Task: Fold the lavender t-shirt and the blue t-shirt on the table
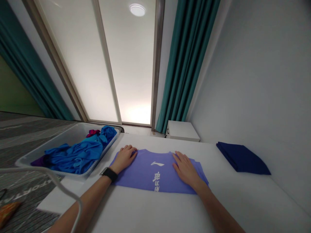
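Observation:
A purple T-shirt point(145, 173) with white lettering and a white logo lies folded across on the white table, its neckline at the far side and a straight fold edge toward me. My left hand point(124, 158) rests on its left shoulder, fingers stretched out and pointing away from me; a black watch is on that wrist. On the right shoulder lies my right hand point(184, 166), flat with the fingers spread. Both palms press on the cloth without gripping it. Part of each sleeve is hidden under my hands and forearms.
A translucent plastic tub point(65, 132) left of the table holds crumpled blue, magenta and purple clothes point(80, 153). A folded navy garment point(243, 157) lies on the table point(150, 213) at the right. Behind stands a white cabinet point(183, 129). A pale cable point(65, 191) crosses the lower left.

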### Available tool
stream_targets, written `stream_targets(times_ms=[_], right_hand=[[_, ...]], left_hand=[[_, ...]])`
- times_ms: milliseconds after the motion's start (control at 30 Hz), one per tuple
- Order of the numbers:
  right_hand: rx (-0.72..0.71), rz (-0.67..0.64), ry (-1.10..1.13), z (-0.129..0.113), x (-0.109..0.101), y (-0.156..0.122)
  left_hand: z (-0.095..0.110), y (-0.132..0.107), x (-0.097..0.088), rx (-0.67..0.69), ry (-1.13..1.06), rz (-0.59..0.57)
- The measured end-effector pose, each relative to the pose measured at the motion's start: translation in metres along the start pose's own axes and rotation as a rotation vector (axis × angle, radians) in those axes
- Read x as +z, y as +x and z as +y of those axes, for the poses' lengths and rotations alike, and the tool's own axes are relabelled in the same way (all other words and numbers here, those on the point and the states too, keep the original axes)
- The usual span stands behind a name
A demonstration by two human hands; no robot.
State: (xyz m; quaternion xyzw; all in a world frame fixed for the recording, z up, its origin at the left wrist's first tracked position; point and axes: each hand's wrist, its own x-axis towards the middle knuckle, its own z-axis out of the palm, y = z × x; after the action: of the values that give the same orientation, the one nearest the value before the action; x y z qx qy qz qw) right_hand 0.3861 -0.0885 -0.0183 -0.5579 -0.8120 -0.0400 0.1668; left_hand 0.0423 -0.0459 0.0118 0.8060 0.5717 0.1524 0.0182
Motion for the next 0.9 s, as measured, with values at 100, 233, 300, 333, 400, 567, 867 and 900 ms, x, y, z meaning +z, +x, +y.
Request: stream_targets(times_ms=[100, 233, 300, 333, 400, 567, 867, 900], right_hand=[[0.02, -0.07, -0.005, -0.003, 0.006, -0.004], [0.075, -0.063, -0.015, 0.013, 0.003, -0.002], [0.153, -0.035, -0.031, 0.027, -0.002, -0.001], [0.194, -0.024, -0.035, 0.035, -0.004, -0.001], [0.254, -0.009, -0.023, 0.05, -0.007, -0.001], [0.247, -0.009, 0.026, 0.066, -0.008, -0.002], [0.267, -0.011, -0.066, 0.062, -0.008, -0.001], [0.269, -0.007, -0.079, 0.062, -0.008, -0.001]], left_hand=[[-0.006, -0.001, 0.004, -0.02, -0.006, 0.01], [-0.023, -0.005, 0.005, -0.046, -0.033, 0.022], [-0.033, -0.007, 0.003, -0.046, -0.055, 0.03], [-0.038, -0.008, 0.003, -0.042, -0.068, 0.038], [-0.046, -0.01, 0.001, -0.028, -0.101, 0.058], [-0.061, -0.009, -0.001, 0.002, -0.184, 0.095], [-0.072, -0.009, -0.004, -0.011, -0.284, 0.1], [-0.071, -0.009, -0.005, -0.009, -0.284, 0.09]])
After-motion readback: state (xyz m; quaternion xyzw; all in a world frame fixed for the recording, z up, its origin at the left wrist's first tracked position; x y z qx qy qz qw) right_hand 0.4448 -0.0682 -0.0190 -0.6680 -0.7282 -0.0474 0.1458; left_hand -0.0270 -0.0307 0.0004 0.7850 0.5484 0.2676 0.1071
